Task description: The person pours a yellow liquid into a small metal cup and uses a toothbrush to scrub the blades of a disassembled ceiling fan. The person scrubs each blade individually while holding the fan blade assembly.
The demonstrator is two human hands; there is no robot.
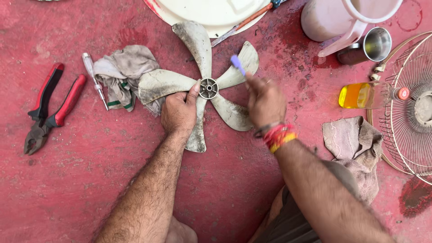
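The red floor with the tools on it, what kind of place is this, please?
Probably an informal repair spot on a painted red concrete floor: red-handled pliers, a dusty white plastic fan blade and a round wire fan guard lie directly on it.

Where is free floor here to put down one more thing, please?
Bare red floor lies below the pliers, left of the left hand. A smaller patch sits between the fan blade and pink cloth. The top right is crowded: jug, steel cup, bottle, grille.

The fan blade (204, 85) is laid mid-frame on the floor (90, 180), with pliers (47, 108) at far left, a rag (121, 74) beside it, and the fan grille (411, 108) at right.
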